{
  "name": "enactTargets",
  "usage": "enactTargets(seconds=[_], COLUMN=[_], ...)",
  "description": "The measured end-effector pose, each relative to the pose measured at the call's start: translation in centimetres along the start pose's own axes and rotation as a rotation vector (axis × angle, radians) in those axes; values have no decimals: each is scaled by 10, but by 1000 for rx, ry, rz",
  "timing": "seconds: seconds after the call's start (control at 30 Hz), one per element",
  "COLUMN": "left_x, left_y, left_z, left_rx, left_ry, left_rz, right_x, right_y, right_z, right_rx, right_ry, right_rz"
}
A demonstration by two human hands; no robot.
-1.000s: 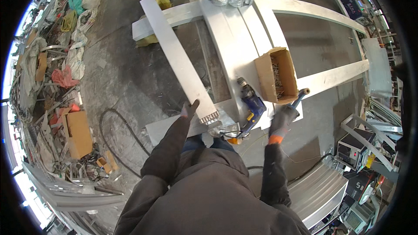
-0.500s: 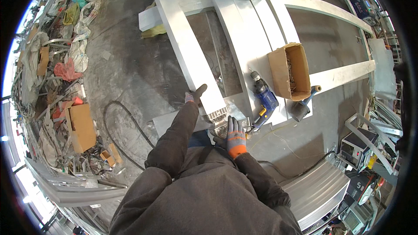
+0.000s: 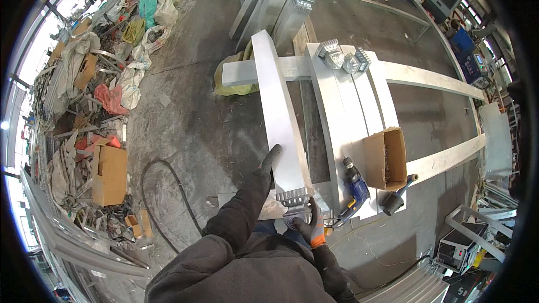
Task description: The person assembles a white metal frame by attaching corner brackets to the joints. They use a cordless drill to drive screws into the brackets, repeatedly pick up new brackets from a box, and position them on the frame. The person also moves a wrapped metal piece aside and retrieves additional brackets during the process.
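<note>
A long silver box-section metal post (image 3: 277, 109) lies nearly lengthwise in front of me across a crosswise beam (image 3: 238, 73). My left hand (image 3: 270, 159), in a dark glove, grips the post's left edge near its close end. At that end sits a silver cast metal cap (image 3: 297, 210) with a ribbed, toothed edge. My right hand (image 3: 309, 224), in a grey and orange glove, is closed around the cap's right side, fingers along the side and thumb over it. The cap meets the post's end; how far it is inserted, I cannot tell.
Right of the post, several flat silver posts (image 3: 335, 118) carry similar caps (image 3: 332, 54), a blue drill (image 3: 356, 182), an open cardboard box (image 3: 373, 160) and a dark mallet (image 3: 392, 202). Capped posts (image 3: 289, 19) stand beyond. Scrap and bags (image 3: 115, 98) line the left; a black cable (image 3: 147, 191) crosses the floor.
The view has shifted, showing more of the far side. My right hand has gone from flat fingers near the post's end to gripping the cap there. My left hand still holds the post.
</note>
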State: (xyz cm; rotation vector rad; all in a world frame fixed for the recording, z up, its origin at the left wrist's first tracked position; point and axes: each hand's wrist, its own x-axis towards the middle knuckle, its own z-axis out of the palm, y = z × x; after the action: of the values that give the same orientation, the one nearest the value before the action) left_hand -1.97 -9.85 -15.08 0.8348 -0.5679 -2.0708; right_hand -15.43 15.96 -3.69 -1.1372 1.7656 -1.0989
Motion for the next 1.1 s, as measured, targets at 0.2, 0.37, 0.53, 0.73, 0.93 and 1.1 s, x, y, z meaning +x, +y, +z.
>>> enactTargets(seconds=[0.2, 0.37, 0.53, 0.73, 0.93, 1.1], left_x=[9, 6, 3, -12, -50, -68], left_y=[-8, -23, -36, -9, 63, 105], left_z=[23, 13, -1, 12, -6, -28], left_rx=[894, 1164, 923, 508, 290, 197], left_ry=[614, 793, 703, 456, 415, 408], left_rz=[392, 176, 165, -115, -197, -252], right_x=[-16, -16, 4, -11, -25, 45], right_y=[68, 101, 110, 122, 189, 273], right_z=[12, 45, 52, 32, 77, 141], right_rx=[806, 1479, 1388, 971, 1004, 580], right_ry=[-118, -189, 129, -163, -199, -768], right_rz=[459, 560, 1004, 785, 1025, 451])
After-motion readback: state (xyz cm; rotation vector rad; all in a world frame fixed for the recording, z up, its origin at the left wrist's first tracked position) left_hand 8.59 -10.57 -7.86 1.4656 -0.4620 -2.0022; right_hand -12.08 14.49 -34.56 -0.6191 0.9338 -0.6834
